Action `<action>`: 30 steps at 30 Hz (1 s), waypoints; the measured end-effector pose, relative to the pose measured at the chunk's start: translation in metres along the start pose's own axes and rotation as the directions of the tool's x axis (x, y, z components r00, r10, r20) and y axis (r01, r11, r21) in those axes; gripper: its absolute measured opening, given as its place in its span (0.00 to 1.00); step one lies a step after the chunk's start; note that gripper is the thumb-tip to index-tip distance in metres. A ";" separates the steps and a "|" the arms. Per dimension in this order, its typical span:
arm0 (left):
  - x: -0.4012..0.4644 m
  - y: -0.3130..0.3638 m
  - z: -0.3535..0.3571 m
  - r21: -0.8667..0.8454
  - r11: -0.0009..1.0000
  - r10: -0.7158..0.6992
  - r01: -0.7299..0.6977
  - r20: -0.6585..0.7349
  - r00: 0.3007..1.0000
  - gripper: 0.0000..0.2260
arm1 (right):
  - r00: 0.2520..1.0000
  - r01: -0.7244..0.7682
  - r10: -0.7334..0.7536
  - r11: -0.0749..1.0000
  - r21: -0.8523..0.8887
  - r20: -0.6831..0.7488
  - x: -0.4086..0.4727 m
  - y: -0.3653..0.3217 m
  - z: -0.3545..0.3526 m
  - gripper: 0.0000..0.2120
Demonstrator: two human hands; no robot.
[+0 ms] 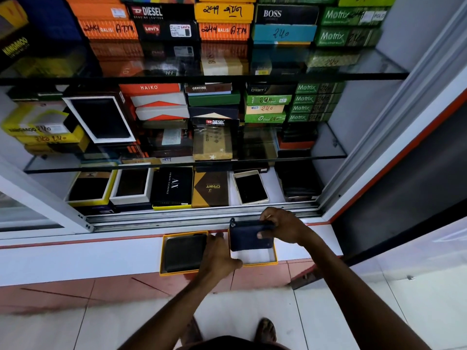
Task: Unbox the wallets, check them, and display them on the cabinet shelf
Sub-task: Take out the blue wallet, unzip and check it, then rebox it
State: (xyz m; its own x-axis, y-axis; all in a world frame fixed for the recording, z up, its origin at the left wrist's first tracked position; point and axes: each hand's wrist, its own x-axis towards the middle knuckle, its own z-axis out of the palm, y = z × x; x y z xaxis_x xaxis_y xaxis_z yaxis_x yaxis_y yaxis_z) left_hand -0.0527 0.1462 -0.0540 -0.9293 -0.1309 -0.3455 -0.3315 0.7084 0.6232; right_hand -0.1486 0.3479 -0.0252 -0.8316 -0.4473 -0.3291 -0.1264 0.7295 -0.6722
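Right grip (283,227): we've got the navy wallet (250,237) pinched, fingers on top, thumb on the near face, held tilted just above its open yellow box (255,257).
Left grip (218,253): resting between the two boxes, touching the navy wallet's box; can't tell if it's closed on anything.
Black wallet (184,253): lying in the left yellow tray (163,256) on the ledge (75,258).
Cabinet shelf (274,184): far side, packed with boxed wallets.

A shop: glass cabinet shelves (328,77) stacked with branded wallet boxes (161,12) bearing handwritten prices.
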 end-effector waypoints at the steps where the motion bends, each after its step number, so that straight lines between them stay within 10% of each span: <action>1: 0.000 0.007 -0.012 -0.099 0.995 0.009 -0.009 0.007 1.000 0.33 | 1.000 0.013 -0.012 0.998 0.068 -0.012 -0.003 -0.003 -0.005 0.15; 7: 0.004 0.043 -0.087 -0.627 0.772 0.046 0.100 0.212 0.976 0.15 | 0.997 -0.015 -0.030 0.827 0.562 0.070 -0.023 -0.039 -0.034 0.18; 14: 0.001 0.062 -0.122 -0.788 0.560 -0.028 0.256 0.291 0.956 0.22 | 0.993 0.047 0.025 0.813 0.580 -0.115 -0.036 -0.087 -0.061 0.24; 23: -0.005 0.077 -0.151 -0.729 0.613 0.036 0.305 0.411 0.911 0.27 | 0.948 0.173 -0.290 0.819 0.547 0.135 -0.008 -0.122 -0.085 0.17; 30: -0.008 0.075 -0.164 -0.747 0.610 0.097 0.266 0.403 0.910 0.20 | 0.931 0.300 -0.361 0.842 0.448 0.054 -0.009 -0.129 -0.093 0.17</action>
State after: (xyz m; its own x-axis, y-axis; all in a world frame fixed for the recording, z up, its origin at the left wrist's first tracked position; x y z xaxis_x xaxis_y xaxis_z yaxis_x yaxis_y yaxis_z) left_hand -0.0969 0.0866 0.1110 -0.8122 0.2285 -0.5368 -0.5707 -0.1204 0.8122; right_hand -0.1749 0.3061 0.1258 -0.6995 -0.7076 -0.0998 -0.1137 0.2481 -0.9620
